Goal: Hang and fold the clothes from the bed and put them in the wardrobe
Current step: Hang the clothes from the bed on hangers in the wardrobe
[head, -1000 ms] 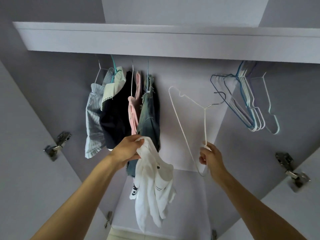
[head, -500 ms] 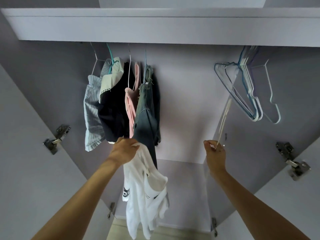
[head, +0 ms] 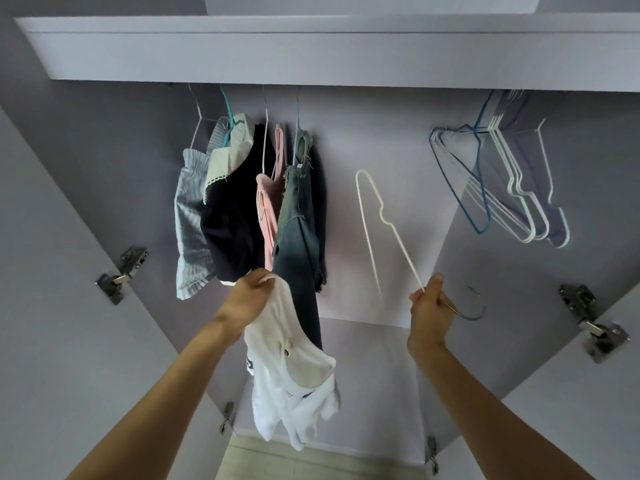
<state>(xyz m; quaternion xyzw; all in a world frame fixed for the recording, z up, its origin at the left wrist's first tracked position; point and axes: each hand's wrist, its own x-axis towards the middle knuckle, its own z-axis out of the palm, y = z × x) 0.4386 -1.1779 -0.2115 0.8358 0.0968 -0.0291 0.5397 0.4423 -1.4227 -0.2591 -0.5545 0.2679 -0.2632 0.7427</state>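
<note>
I look up into an open wardrobe (head: 374, 140). My left hand (head: 247, 299) grips the top edge of a white garment (head: 292, 379), which dangles below it in front of the hanging clothes. My right hand (head: 431, 310) holds a white wire hanger (head: 384, 216) near its neck. The hanger points up and left, and its metal hook (head: 471, 311) sticks out to the right of my fist. The two hands are apart, and the hanger does not touch the garment.
Several garments (head: 252, 209) hang on the rail at the left: striped, dark, pink and denim. A bunch of empty hangers (head: 509, 188) hangs at the right. A shelf (head: 311, 53) runs above. Door hinges (head: 121, 275) (head: 592, 323) stick out on both sides.
My right hand has turned the hanger from edge-on to broadside, with the hook now pointing right. The left hand with the white garment has stayed about where it was. The camera has tilted slightly.
</note>
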